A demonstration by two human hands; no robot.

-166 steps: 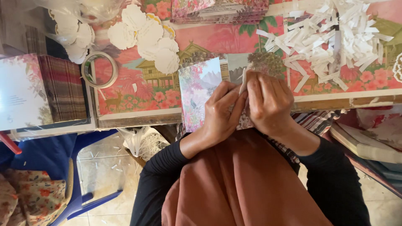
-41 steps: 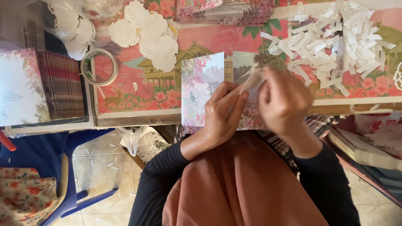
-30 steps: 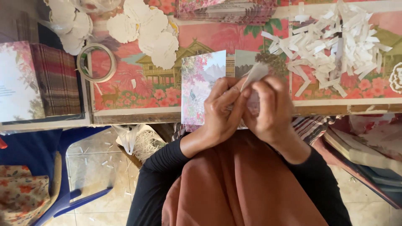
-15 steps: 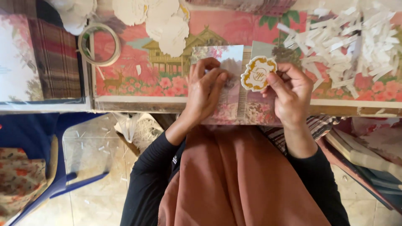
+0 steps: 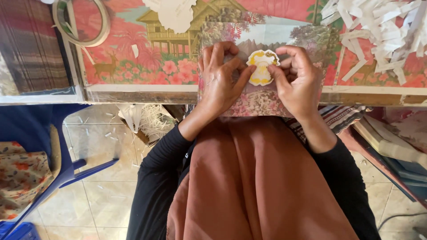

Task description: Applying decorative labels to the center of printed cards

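Note:
A floral printed card (image 5: 267,100) lies at the table's front edge, hanging slightly over my lap. On it sits a small white cut-out with a yellow scalloped border (image 5: 261,67). My left hand (image 5: 220,78) presses the card and touches the cut-out's left side with its thumb. My right hand (image 5: 299,78) pinches the cut-out's right edge between thumb and fingers. Both hands meet over the card's middle.
A tape roll (image 5: 82,24) lies at the back left. White flower-shaped paper (image 5: 175,13) sits behind the card, and a heap of white paper strips (image 5: 378,26) at the back right. A blue chair (image 5: 40,133) stands to my left, and stacked books (image 5: 391,142) to my right.
Earlier both hands worked a small piece close together over the card. My right hand then showed the yellow-bordered cut-out, and now both hands hold it flat on the card's middle.

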